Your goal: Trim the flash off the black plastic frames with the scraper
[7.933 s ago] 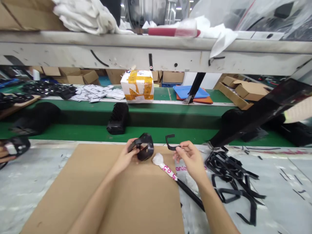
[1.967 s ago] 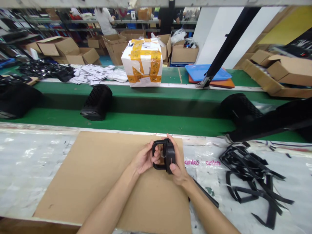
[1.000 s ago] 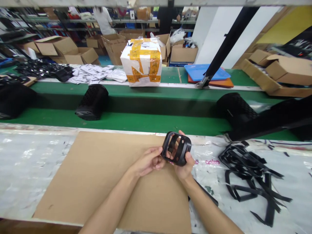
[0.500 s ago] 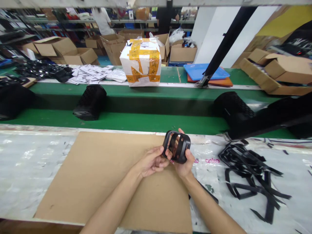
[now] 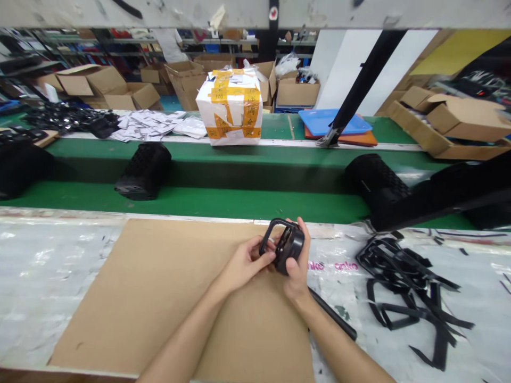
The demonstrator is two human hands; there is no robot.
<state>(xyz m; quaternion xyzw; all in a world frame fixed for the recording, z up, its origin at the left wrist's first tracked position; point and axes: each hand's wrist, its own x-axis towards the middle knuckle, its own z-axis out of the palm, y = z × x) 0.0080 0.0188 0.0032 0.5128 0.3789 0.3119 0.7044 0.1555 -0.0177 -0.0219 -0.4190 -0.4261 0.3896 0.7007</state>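
Over the cardboard sheet (image 5: 159, 298) I hold a black plastic housing (image 5: 294, 247) with rounded corners and an open frame-like side facing left. My right hand (image 5: 298, 266) grips its right side, thumb in front and fingers behind. At the left, my left hand (image 5: 253, 260) pinches the lower edge of the open rim between thumb and fingers. Parts of both hands' fingers are hidden behind the housing. Beside my right forearm lies a black rod-like piece (image 5: 334, 315), partly covered by the arm.
Black strips (image 5: 415, 292) lie heaped at the right. Behind the worktop runs a green conveyor (image 5: 239, 205) bearing dark mesh-sided items (image 5: 144, 170). Beyond stand a taped white box (image 5: 229, 109), white papers (image 5: 147, 123) and blue trays (image 5: 333, 122). A black post (image 5: 361, 85) slants at the right.
The housing has turned so its open rim faces further left. My left hand has moved from beside it to gripping the rim. The head view has tilted slightly upward.
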